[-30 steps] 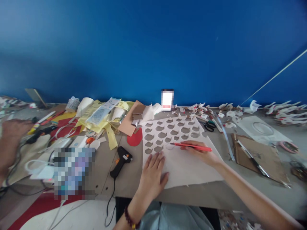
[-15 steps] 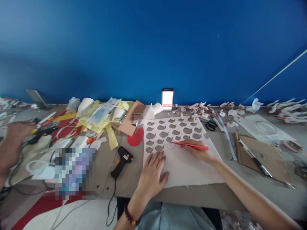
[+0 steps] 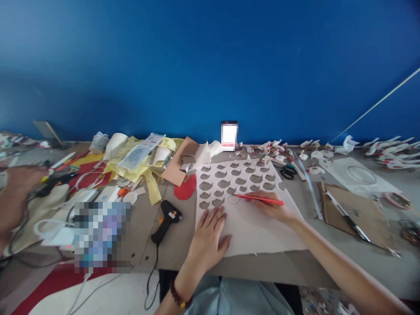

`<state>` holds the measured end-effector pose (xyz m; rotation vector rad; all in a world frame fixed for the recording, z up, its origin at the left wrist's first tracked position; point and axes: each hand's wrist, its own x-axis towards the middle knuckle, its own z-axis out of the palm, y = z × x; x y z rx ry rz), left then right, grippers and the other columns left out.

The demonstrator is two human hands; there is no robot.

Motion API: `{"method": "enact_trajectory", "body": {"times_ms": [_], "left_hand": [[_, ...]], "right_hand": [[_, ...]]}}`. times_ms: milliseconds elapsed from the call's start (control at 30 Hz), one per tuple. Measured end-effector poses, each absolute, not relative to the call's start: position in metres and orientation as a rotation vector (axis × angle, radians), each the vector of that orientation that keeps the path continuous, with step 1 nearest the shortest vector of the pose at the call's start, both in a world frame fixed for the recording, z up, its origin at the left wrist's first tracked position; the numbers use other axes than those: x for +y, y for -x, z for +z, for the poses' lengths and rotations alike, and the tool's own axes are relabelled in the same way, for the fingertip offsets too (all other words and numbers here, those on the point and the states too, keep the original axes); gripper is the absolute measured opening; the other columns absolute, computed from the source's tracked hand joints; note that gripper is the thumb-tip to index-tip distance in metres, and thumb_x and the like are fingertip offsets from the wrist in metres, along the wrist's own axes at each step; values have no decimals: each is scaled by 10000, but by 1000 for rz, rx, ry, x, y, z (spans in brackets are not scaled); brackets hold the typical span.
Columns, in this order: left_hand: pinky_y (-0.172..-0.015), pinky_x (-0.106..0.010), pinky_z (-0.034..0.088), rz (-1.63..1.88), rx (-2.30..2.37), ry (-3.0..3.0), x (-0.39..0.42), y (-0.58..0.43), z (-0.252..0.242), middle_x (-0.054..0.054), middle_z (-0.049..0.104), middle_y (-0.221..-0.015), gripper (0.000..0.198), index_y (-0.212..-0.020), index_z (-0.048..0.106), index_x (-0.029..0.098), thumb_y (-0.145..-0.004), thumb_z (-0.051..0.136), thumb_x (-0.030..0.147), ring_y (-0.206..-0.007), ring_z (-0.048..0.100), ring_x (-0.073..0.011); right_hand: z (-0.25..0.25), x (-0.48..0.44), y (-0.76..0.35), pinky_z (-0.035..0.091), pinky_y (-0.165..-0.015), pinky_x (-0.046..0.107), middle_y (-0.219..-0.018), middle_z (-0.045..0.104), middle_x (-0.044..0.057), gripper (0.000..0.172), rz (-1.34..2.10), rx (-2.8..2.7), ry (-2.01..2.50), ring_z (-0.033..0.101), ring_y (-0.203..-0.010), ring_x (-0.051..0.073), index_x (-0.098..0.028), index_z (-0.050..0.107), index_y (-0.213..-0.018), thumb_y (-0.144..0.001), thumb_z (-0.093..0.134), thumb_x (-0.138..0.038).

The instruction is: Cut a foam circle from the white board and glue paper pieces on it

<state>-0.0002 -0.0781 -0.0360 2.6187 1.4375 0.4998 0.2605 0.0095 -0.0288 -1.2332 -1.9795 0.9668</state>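
A white sheet (image 3: 259, 232) lies flat on the table, its upper part cut through with rows of fish-like or leaf-like holes. My left hand (image 3: 210, 236) rests palm down on its lower left, fingers stretched out and thumb apart, below the holes. In my right hand (image 3: 265, 205) is a slim red craft knife (image 3: 260, 199), held like a pen. Its thin tip meets the sheet at a drawn outline (image 3: 233, 200), just under a finished hole. Part of the handle is hidden by my fingers.
Left of the sheet lie a black glue gun (image 3: 166, 221) with its cord and a red disc (image 3: 185, 187). Scissors (image 3: 288, 171), a steel ruler (image 3: 310, 188) and brown cardboard (image 3: 361, 214) are on the right. Another person's hand (image 3: 24, 179) is at far left.
The view has shifted very slightly. My right hand and the craft knife have moved a touch to the left; my left hand stays in place on the sheet.
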Motion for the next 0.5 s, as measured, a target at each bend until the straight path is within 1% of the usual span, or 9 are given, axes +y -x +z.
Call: {"method": "enact_trajectory", "body": {"times_ms": [133,300,500], "left_hand": [[-1124,-469,298,484,1425,-2613,-77,1,-36,-92,426,-1448,458,-1314,449,175,-880,479,317,-1351,362,-242],[-1126,-464,291,463,1424,-2604,-77,1,-38,-88,436,-1441,474,-1305,452,166,-853,501,300,-1349,361,-246],[-1111,-469,310,485,1461,-2578,-77,0,-39,-93,456,-1424,469,-1289,464,161,-840,508,287,-1338,374,-246]], "right_hand": [[-27,10,-259,538,-819,382,-1020,725,33,279,959,-2011,1265,661,-917,248,-299,704,-1068,-858,545,-389],[-18,18,-258,544,-817,373,-1091,708,24,297,956,-2102,1286,669,-943,247,-306,699,-1099,-872,516,-365],[-9,26,-256,543,-830,375,-1084,711,-10,273,909,-2205,1280,673,-956,257,-355,713,-1064,-870,521,-341]]}}
